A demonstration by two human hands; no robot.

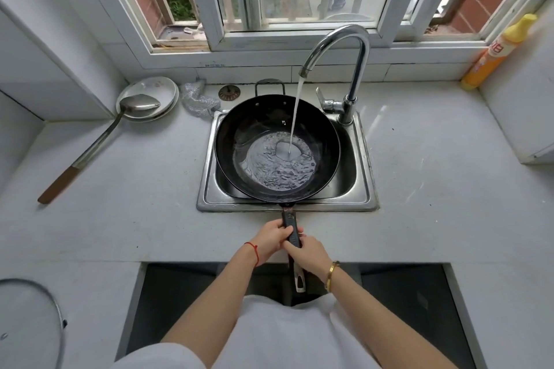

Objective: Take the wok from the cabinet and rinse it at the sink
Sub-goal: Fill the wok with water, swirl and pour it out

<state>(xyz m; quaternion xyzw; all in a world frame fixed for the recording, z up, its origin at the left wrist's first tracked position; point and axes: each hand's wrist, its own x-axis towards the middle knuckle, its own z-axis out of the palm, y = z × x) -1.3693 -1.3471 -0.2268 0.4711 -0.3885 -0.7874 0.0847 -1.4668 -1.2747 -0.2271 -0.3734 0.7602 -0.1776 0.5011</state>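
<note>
1. Reaching forward from the bottom of the view, both bare forearms converge on one long dark handle [291, 231] that points straight back toward the person.
2. The left hand [271, 239] takes the handle further forward, its fingers curled over the top; a red string [254, 252] circles that wrist.
3. The right hand [305, 255] wraps the handle just behind the left, thumb lying along the top, so the two hands touch; a gold bangle [331, 274] sits on that wrist.
4. The metal tail of the handle sticks out behind the right hand, above the dark opening under the counter.
5. The black wok [239, 141] lies ahead of the hands, over the steel sink [364, 183], covering most of the basin, with its small loop handle at the far rim.
6. A stream of water [295, 117] falls from the curved chrome tap [356, 69] into the wok's bowl, where a shallow, rippling pool has gathered.
7. On the white counter [434, 174] to the left lie a long ladle [99, 147] with its bowl resting on stacked plates [168, 90], and a wad of steel scrubber [199, 99] just beside the sink's corner.
8. A yellow bottle [497, 51] leans at the far right by the window, and a glass lid [30, 323] shows at the lower left.
</note>
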